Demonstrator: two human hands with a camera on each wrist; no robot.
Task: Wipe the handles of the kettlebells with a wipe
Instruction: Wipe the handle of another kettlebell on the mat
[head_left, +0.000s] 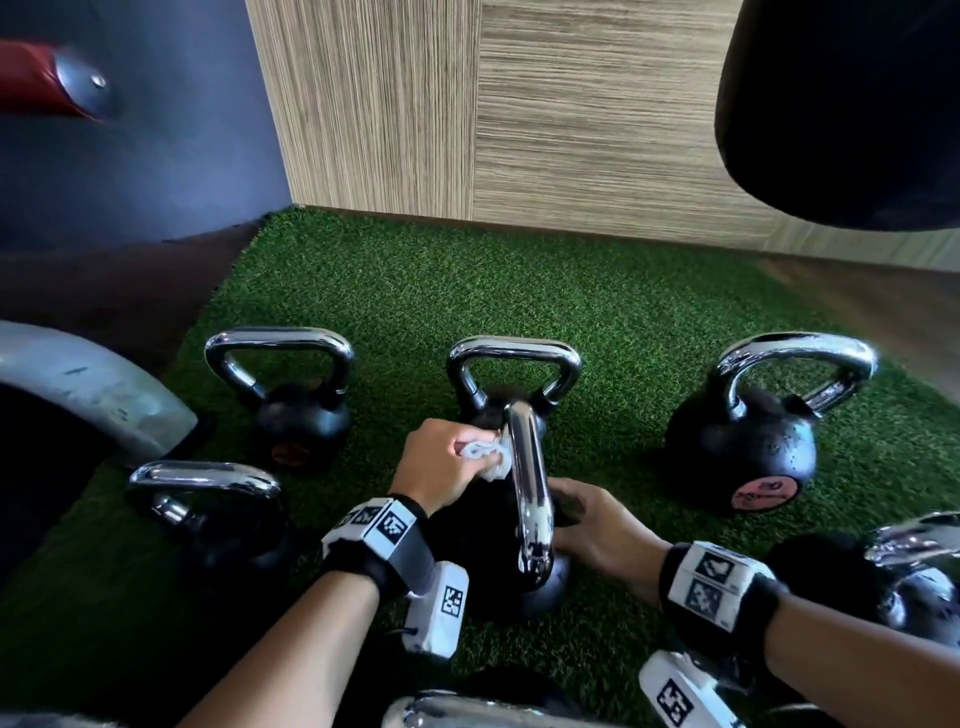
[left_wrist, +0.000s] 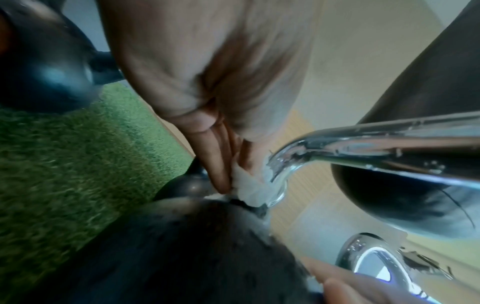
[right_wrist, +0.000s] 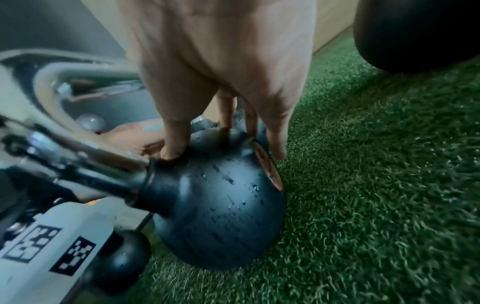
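A black kettlebell (head_left: 524, 587) with water drops on its body (right_wrist: 221, 205) stands tilted on green turf (head_left: 571, 312) in front of me. Its chrome handle (head_left: 527, 493) points up toward the head camera. My left hand (head_left: 480, 457) pinches a crumpled white wipe (head_left: 491, 460) and presses it against the far bend of the handle (left_wrist: 363, 148). In the left wrist view the wipe (left_wrist: 249, 187) sits between my fingers (left_wrist: 218, 164) and the chrome. My right hand (head_left: 597, 525) rests on the ball to the right of the handle, its fingertips (right_wrist: 172, 148) touching the black surface.
Several more chrome-handled kettlebells stand around: back left (head_left: 291, 395), right behind the wiped one (head_left: 511, 374), back right (head_left: 753, 431), near left (head_left: 208, 514), near right (head_left: 914, 577). A black bag (head_left: 852, 104) hangs at upper right. A grey curved part (head_left: 88, 384) is at left. A wood-pattern wall (head_left: 519, 104) closes the back.
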